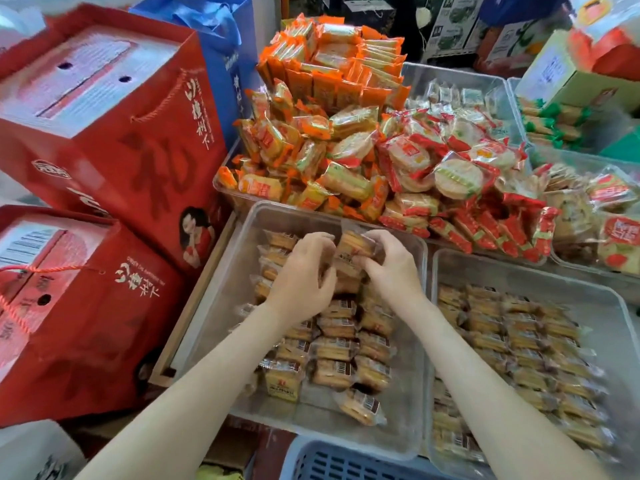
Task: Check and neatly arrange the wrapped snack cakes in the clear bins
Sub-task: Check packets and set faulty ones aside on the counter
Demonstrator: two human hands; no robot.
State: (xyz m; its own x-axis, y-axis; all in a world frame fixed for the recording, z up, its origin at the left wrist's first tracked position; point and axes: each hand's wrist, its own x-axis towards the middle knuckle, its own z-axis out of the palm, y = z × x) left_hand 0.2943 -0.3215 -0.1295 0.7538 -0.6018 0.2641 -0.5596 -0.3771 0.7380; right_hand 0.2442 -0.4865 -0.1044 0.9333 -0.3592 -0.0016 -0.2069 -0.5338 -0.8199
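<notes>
Snack cakes (334, 341): brown-wrapped packs lying inside centre bin (221, 299), beneath both hands.
Blue basket (346, 462): just in front of centre bin's near rim; contents not visible.
Near end of centre bin: stray cake (360, 407) lying askew; upright cake (282, 382) standing on edge, apart from the rows; bare floor around both. Judged not yet sorted.
Middle of centre bin: roughly three columns of packs, laid flat, edge to edge, fairly even. Judged arranged or close to it.
Left hand (304, 271): over far-middle of centre bin, fingers curled down onto the packs. Gripping one or only pressing: cannot tell.
Right hand (391, 268): just beside left hand, thumb and fingers pinching held cake (355, 245), raised above the rows and tilted. Judged under inspection or about to be placed.
Far end of centre bin: a few packs left of the hands, loosely stacked; far strip bare.
Right bin (616, 306): just right of centre bin, packed in tight rows, somewhat blurred. Judged already tidy.
Red gift boxes (114, 133): left of centre bin.
Orange packs (311, 133): heaped beyond centre bin's far rim.
Progress: judged past halfway. Left to do: placing held cake, evening out far end, squaring stray cake and upright cake into rows.
</notes>
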